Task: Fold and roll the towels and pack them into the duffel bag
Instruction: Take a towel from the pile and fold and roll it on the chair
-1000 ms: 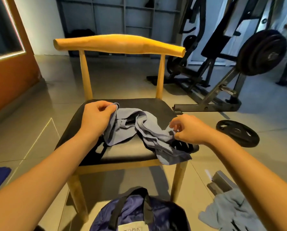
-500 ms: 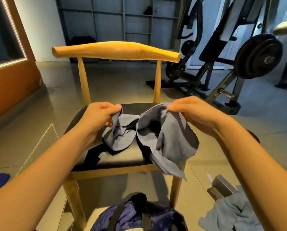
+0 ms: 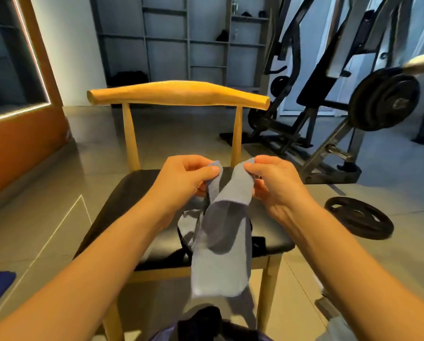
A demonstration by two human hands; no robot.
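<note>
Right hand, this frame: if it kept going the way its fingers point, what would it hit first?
The right hand points leftward across a narrow gap, so it would probably first meet the towel corner pinched by the left hand; depth is uncertain.

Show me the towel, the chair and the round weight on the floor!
towel (image 3: 220, 262): head view, middle of the hanging cloth.
chair (image 3: 179, 93): head view, wooden top rail.
weight plate (image 3: 358, 219): head view, its flat top face.
</note>
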